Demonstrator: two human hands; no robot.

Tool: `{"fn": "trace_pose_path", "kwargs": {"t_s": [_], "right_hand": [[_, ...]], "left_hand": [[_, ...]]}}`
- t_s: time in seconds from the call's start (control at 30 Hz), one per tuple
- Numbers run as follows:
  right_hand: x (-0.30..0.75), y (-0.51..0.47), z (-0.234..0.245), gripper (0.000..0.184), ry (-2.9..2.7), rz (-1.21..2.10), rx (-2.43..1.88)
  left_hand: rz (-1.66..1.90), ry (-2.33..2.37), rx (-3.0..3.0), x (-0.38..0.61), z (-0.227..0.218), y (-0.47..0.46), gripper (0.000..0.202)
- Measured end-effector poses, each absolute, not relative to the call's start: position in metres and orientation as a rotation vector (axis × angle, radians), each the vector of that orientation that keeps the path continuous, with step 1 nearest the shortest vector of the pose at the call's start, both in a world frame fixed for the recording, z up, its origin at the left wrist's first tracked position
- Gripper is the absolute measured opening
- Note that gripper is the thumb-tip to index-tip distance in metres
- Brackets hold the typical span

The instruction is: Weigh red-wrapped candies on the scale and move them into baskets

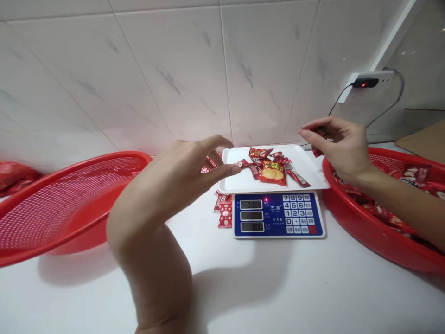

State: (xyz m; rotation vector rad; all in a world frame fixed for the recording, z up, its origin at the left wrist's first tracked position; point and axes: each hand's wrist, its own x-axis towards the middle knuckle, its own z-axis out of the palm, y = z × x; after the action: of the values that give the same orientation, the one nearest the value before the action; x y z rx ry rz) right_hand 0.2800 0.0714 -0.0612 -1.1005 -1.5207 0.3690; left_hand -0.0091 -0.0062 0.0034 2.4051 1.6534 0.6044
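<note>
A digital scale point(278, 215) with a blue keypad stands on the white table, its white tray point(239, 184) bearing several red snack packets point(273, 172). At the tray's left edge is my left hand point(194, 162), fingers and thumb apart and nothing seen in it; the thumb tip is close to a packet on the tray. My right hand point(342, 146) is raised above the tray's right side, its fingers closed around a red snack packet point(317, 150), mostly covered by them. Below that forearm, a red basket point(368, 222) holds many more red packets.
An empty-looking red mesh basket point(79, 185) leans at the left. Red patterned packets point(225, 213) lie beside the scale, partly under it. More red packets point(17, 178) are at the far left. A power strip point(370, 86) with cables hangs on the tiled wall; cardboard point(424, 139) is at right.
</note>
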Motion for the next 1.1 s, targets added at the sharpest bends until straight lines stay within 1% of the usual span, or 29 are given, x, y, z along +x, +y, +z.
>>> {"fn": "trace_pose_path", "kwargs": {"t_s": [0.1, 0.2, 0.4, 0.6, 0.77, 0.93, 1.03, 1.1], "right_hand": [[0.284, 0.077, -0.079, 0.018, -1.440, 0.359, -1.138], [0.286, 0.082, -0.086, 0.020, -1.420, 0.380, -1.154], [0.285, 0.080, -0.081, 0.023, -1.413, 0.390, -1.121], [0.280, 0.079, -0.082, 0.021, -1.422, 0.419, -1.112], [0.284, 0.073, -0.067, 0.021, -1.366, 0.441, -1.110], [0.313, 0.048, -0.060, 0.027, -1.432, 0.370, -1.183], [0.330, 0.036, -0.072, 0.035, -1.388, 0.321, -1.264], [0.336, 0.035, -0.082, 0.042, -1.341, 0.348, -1.317]], "left_hand": [[0.594, 1.669, 2.400, -0.008, 0.003, -0.006, 0.045], [0.585, 1.690, 2.412, -0.009, 0.003, -0.006, 0.045], [0.562, 1.692, 2.425, -0.010, 0.003, -0.005, 0.046], [0.578, 1.695, 2.434, -0.010, 0.002, -0.006, 0.044], [0.583, 1.687, 2.424, -0.012, 0.001, -0.006, 0.042], [0.594, 1.684, 2.418, -0.012, 0.002, -0.007, 0.043], [0.575, 1.728, 2.402, -0.011, 0.004, -0.008, 0.044], [0.567, 1.732, 2.405, -0.010, 0.003, -0.008, 0.044]]}}
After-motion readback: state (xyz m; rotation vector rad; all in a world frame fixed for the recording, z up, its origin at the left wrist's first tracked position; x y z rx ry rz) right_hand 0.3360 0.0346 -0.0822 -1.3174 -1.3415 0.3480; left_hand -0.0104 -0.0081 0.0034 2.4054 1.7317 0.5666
